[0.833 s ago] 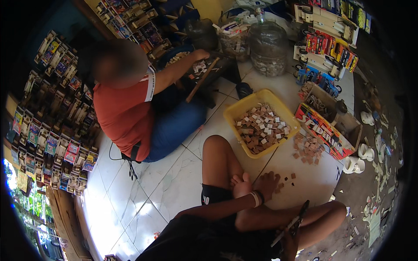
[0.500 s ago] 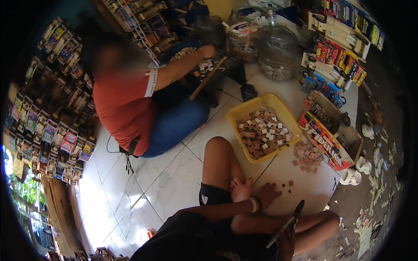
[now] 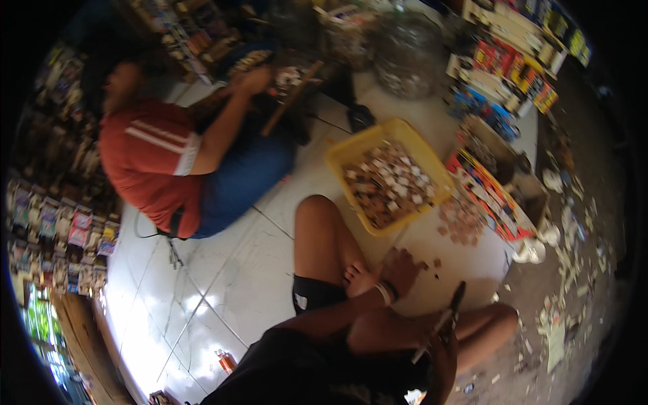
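Observation:
My left hand (image 3: 403, 272) is low over the white tiled floor beside my bare foot, fingers stretched out and somewhat blurred. Just past its fingertips lie a small brown square piece (image 3: 437, 262) and tiny dark bits. In my right hand (image 3: 442, 351), by my folded leg, is a long narrow tool (image 3: 451, 305) with a dark end and a paler end; its exact kind is unclear. Ahead of my left hand stands a yellow plastic basin (image 3: 335, 160) holding many small brown and white square pieces (image 3: 398, 177). More brown squares (image 3: 462, 217) are heaped on the floor to its right.
A co-worker in a red shirt (image 3: 152, 145) sits at left, hands near a wooden stick (image 3: 291, 98). Boxes (image 3: 496, 196) and toy trucks (image 3: 506, 84) stand at right. Scraps litter the darker ground (image 3: 567, 297). Stacked goods (image 3: 64, 229) line the left side.
The whole view has shifted, so most things sit further left and higher. My left hand's fingers now reach closer to the small brown piece. The co-worker's arm has drawn back toward the body.

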The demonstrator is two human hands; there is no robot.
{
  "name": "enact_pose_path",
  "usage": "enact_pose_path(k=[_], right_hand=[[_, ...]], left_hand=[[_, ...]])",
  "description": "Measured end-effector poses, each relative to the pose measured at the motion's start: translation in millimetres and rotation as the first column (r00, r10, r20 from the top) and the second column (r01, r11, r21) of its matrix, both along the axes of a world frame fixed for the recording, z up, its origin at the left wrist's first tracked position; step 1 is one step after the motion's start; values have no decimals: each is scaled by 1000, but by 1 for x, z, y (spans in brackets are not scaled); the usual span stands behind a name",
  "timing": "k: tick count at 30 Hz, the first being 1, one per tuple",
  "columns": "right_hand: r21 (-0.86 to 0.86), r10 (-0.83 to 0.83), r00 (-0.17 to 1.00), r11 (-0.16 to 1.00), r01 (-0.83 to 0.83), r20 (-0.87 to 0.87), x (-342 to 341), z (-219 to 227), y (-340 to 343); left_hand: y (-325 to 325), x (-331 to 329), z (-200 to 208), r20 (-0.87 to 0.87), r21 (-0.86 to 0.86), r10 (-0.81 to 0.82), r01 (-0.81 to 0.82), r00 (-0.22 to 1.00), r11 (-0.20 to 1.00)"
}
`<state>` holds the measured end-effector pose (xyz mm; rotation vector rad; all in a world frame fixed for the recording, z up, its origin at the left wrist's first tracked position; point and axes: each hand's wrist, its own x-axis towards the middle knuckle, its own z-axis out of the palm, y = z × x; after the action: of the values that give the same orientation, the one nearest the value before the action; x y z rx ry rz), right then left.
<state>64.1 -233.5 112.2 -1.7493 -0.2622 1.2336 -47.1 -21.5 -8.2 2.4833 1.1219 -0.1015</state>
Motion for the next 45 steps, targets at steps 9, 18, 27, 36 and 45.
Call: enact_pose_path(k=[9,18,27,36,45], right_hand=[[-91,186,976,980,-177,111,-17,-1,3],[-82,345,912,939,-335,223,-42,11,14],[-1,330,943,944,-331,-42,-66,43,17],[61,265,959,960,-272,103,-71,44,17],[44,293,936,951,-307,192,-72,50,18]], left_hand=[[18,-13,42,296,-290,233,-146,926,946],[1,-59,74,584,-801,743,87,327,592],[-14,-62,102,596,-802,791,64,139,593],[-19,-64,114,663,-736,724,-11,193,677],[-33,-57,123,696,-700,680,10,231,714]])
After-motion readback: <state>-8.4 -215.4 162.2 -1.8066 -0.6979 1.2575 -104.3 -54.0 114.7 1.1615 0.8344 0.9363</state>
